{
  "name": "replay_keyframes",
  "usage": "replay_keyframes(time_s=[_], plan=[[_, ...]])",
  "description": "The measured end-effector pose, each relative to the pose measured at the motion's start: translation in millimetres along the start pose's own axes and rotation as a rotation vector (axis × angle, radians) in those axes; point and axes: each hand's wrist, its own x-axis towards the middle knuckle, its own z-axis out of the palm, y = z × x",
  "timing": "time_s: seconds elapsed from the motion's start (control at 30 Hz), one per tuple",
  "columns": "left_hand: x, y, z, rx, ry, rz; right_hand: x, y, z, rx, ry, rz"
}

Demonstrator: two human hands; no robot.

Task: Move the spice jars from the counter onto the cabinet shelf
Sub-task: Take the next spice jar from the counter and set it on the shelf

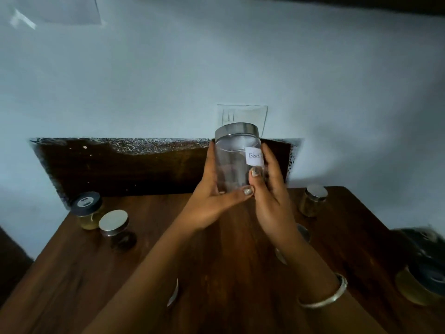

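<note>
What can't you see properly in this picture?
Head view only.
The label on the clear jar: right hand covers the word's end.
The jar at the right edge: blurred, cut off.
The shiny things behind the right forearm: mostly hidden.
The cabinet shelf: not in view.

Held jar: clear glass jar with silver metal lid (pixel 237 162), white paper label, looks empty, upright, gripped between left hand (pixel 212 196) and right hand (pixel 272 198) above the brown wooden counter (pixel 168 237).
Left jars: black-lidded jar of yellowish content (pixel 88 209) and silver-lidded dark jar (pixel 115 227), standing just beside each other.
Right jar: small silver-lidded jar of brownish spice (pixel 313 200), upright near the back.
</note>
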Motion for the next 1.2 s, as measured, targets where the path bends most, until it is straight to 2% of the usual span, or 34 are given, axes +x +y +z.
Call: replay_keyframes(time_s=[0.1,0.17,0.27,0.4,0.53,0.7,0.87,1.0,1.2], plan=[[-0.3,1.3,4.2,-0.074,0.051,0.009,7.4,2.2,-16.3,0.154,-0.102,0.082],[-2.9,2.4,6.4,-0.076,0.056,-0.003,11.9,2.1,-26.8,0.243,-0.237,0.139],[-5.2,5.3,12.2,-0.005,0.041,-0.029,11.1,1.6,-34.4,0.255,-0.341,0.085],[-4.1,9.0,13.6,0.193,0.079,0.001,11.2,-1.4,-35.2,0.263,-0.207,0.022],[-3.1,19.7,12.1,0.358,0.084,0.046,17.0,-10.1,-34.2,0.131,-0.206,-0.039],[-0.7,30.1,6.9,0.326,0.186,0.090,27.9,-17.8,-35.5,0.081,-0.227,-0.034],[7.8,41.6,-2.8,0.312,0.221,0.184,42.9,-35.6,-34.6,0.119,-0.257,-0.129],[22.0,54.1,-12.1,0.326,0.284,0.221,61.5,-51.6,-25.3,0.057,-0.139,-0.178],[55.0,91.5,-37.1,0.476,0.339,0.320,105.3,-77.3,-4.1,-0.060,-0.023,-0.289]])
